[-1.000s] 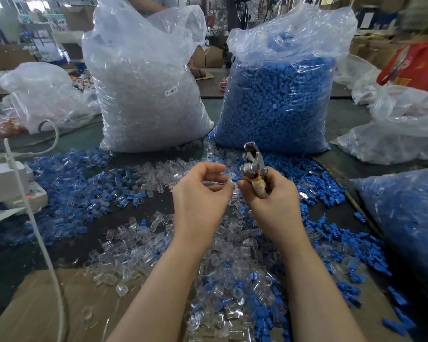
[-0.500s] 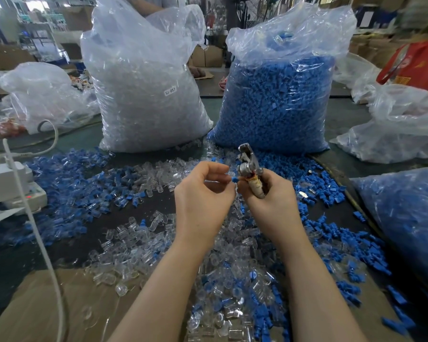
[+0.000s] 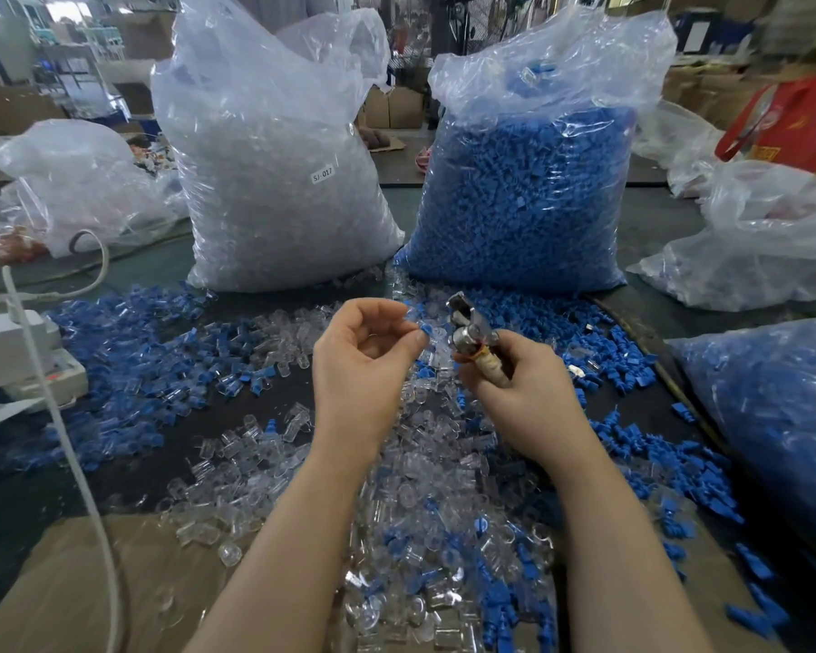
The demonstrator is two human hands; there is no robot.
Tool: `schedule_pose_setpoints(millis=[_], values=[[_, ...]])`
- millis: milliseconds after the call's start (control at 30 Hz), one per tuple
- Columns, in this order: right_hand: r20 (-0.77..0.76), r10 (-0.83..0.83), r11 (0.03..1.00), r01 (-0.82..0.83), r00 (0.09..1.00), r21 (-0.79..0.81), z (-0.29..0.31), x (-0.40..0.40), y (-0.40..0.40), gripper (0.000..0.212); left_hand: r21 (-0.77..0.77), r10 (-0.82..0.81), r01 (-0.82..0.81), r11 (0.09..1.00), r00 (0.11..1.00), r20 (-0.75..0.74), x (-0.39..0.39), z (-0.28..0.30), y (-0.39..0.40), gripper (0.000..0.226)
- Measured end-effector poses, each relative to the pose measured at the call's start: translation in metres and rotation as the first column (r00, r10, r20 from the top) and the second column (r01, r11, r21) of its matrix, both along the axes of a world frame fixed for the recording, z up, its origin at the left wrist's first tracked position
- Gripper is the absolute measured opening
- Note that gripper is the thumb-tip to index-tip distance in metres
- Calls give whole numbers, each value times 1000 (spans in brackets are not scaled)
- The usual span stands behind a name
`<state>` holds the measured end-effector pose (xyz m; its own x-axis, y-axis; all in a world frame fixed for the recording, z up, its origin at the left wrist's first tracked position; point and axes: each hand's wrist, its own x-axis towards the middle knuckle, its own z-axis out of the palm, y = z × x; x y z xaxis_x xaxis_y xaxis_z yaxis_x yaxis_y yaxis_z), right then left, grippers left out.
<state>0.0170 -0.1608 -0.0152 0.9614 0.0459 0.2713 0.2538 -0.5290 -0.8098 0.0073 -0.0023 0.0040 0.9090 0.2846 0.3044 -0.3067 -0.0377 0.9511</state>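
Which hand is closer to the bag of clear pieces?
Left. The left hand is in front of the clear bag; the right hand is farther right, before the blue bag.

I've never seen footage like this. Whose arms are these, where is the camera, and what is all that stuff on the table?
There is no machine here. These are a person's two bare hands, filmed by one wide-angle camera worn on the head, looking forward and down. The left hand pinches a small blue-and-clear plastic piece in its fingers. The right hand grips a small metal tool by its tan handle. Loose clear and blue plastic pieces lie scattered on the dark table. Behind them stand a bag of clear pieces and a bag of blue pieces.
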Motion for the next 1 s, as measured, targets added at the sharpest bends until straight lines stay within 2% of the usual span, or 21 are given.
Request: schedule_pose_setpoints(millis=[133,300,500,833,1000], values=[[-15,38,997,-39,999,-73,-2,0,3,5,4,-40,40,999,998,38,-2,3,3,28],[-7,59,994,-60,998,-88,-2,0,3,17,17,-81,80,997,994,72,-2,4,3,29],[-18,95,988,-96,995,-118,0,0,3,7,61,-112,106,993,988,104,-2,3,5,31],[3,64,980,-62,998,-191,1,-3,6,26,81,-130,120,989,984,125,-2,2,8,31],[16,48,978,-43,999,-206,-1,-4,7,22,69,-135,127,990,982,129,-2,1,9,30]])
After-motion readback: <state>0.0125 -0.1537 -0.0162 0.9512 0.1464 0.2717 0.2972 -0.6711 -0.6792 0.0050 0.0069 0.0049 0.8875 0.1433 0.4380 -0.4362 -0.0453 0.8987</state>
